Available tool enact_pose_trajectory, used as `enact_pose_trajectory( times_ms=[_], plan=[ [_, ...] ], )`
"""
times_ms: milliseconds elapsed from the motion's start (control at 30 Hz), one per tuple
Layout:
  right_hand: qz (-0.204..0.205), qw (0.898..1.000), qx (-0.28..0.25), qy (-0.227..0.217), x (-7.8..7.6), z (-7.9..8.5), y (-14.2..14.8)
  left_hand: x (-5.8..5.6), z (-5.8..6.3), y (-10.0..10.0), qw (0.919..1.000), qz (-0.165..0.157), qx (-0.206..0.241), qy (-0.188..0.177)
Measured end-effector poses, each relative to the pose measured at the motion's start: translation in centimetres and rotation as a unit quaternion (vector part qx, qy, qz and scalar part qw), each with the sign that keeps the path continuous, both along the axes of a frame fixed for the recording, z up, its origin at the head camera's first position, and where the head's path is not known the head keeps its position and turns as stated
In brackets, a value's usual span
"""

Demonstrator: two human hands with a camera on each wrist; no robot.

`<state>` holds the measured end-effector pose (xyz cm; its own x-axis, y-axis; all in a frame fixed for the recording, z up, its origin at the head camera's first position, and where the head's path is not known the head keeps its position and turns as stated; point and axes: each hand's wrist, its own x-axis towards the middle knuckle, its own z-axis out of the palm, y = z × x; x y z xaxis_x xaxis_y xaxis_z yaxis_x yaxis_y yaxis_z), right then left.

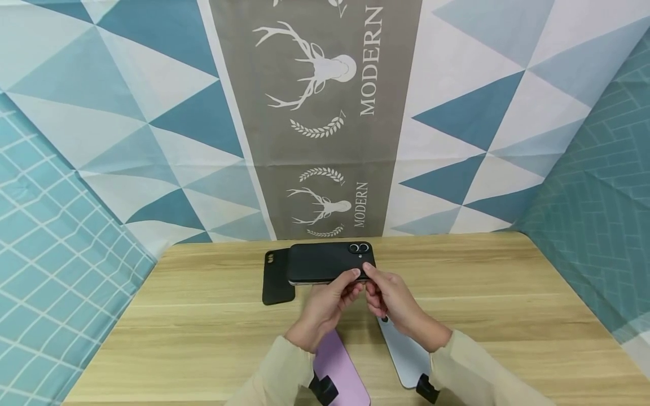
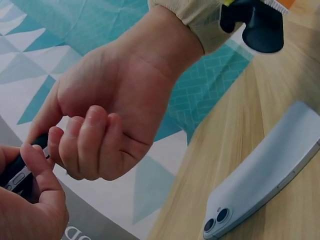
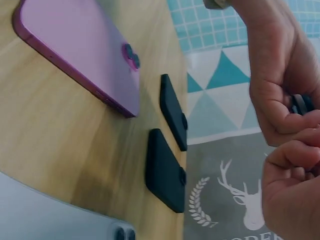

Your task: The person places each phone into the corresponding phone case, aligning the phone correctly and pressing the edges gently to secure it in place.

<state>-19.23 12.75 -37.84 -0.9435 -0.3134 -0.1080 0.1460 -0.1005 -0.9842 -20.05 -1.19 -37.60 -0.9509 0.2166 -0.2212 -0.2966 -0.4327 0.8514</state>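
Both hands hold a phone with a black back (image 1: 322, 260) crosswise above the far side of the table, its two lenses at the right end. My left hand (image 1: 327, 307) pinches its near edge, thumb on the back and fingers curled beneath. Beside it my right hand (image 1: 396, 299) grips the same edge near the lens corner, the thumbs almost touching. A silver side of the phone (image 2: 19, 179) with a button shows between the hands in the left wrist view. Whether the black back is a separate case I cannot tell.
One flat black phone case (image 1: 276, 282) lies behind at the left; the right wrist view shows a second black flat piece (image 3: 164, 170) nearby. A purple phone (image 1: 345, 372) lies under the left forearm, a pale blue phone (image 1: 403, 352) under the right. Patterned cloth (image 1: 325, 141) rises behind the table.
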Motion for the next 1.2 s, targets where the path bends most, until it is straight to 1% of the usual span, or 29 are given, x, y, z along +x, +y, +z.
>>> enact_pose_trajectory(
  times_ms=[200, 267, 400, 500, 567, 633, 800, 1000, 1100, 1200],
  plan=[
    [0.009, 0.998, 0.055, 0.011, -0.2, 0.4, 0.1, 0.1, 0.3, -0.3, 0.9993, -0.015, 0.034, -0.003],
    [0.013, 0.998, 0.062, 0.011, -0.1, 0.6, 0.1, 0.2, 0.4, -0.4, 0.9989, -0.022, 0.040, -0.007],
    [0.008, 1.000, 0.016, -0.010, 0.1, 1.0, 0.0, 0.3, 0.7, -0.4, 0.9970, -0.042, 0.061, -0.021],
    [0.009, 1.000, -0.018, -0.016, 0.2, 1.1, -0.2, 0.5, 1.0, -0.4, 0.9965, -0.040, 0.068, -0.029],
    [0.014, 1.000, -0.024, -0.007, 0.2, 1.2, -0.2, 0.5, 1.1, -0.4, 0.9972, -0.035, 0.062, -0.024],
    [0.018, 0.999, -0.031, 0.003, 0.1, 1.2, -0.1, 0.5, 1.2, -0.4, 0.9982, -0.032, 0.049, -0.012],
    [0.025, 0.999, -0.040, 0.024, -0.1, 1.2, 0.1, 0.4, 1.2, -0.3, 0.9989, -0.036, 0.026, 0.015],
    [0.042, 0.999, -0.023, 0.018, -0.3, 0.7, 0.3, 0.1, 0.7, -0.4, 0.9991, -0.038, -0.012, 0.015],
    [0.037, 0.999, -0.024, 0.018, -0.2, 0.6, 0.2, 0.1, 0.5, -0.5, 0.9983, -0.050, -0.025, 0.015],
    [0.017, 0.999, -0.039, 0.019, -0.1, 0.5, 0.1, 0.0, 0.5, -0.6, 0.9974, -0.063, -0.024, 0.025]
  ],
)
